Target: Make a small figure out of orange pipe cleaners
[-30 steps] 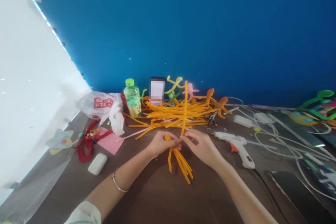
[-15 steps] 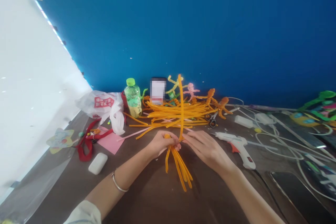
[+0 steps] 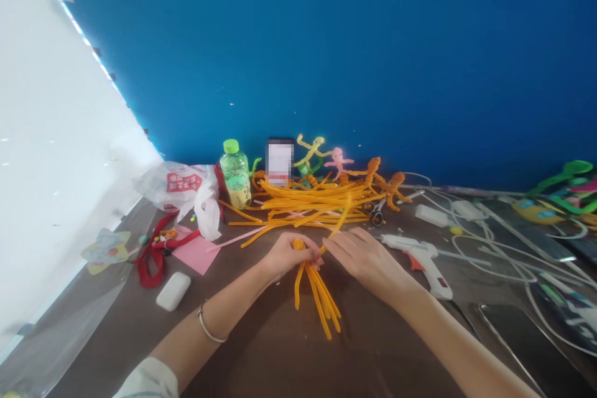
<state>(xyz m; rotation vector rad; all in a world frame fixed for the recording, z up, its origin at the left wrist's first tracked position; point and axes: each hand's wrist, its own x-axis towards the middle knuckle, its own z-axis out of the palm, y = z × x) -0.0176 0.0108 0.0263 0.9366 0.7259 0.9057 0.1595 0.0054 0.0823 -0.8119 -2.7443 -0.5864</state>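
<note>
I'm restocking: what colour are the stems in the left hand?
The stems are orange, in the head view.

Left fingers (image 3: 305, 254): bare, ungloved. Behind them, past the wrist, one thin silver-coloured bangle (image 3: 206, 328) round the left forearm: smooth, rounded, shiny metal look, small detail on the side toward the fingers, too small to read. Farther back from the fingers, near the elbow: sleeve (image 3: 152, 378), pale whitish with a faint green tint, soft cloth, loose rounded edge, faint bluish-grey line lower down; rest cut off by frame. Right fingers (image 3: 339, 249): bare too, right forearm (image 3: 433, 317) behind them uncovered out to the frame edge.
</note>
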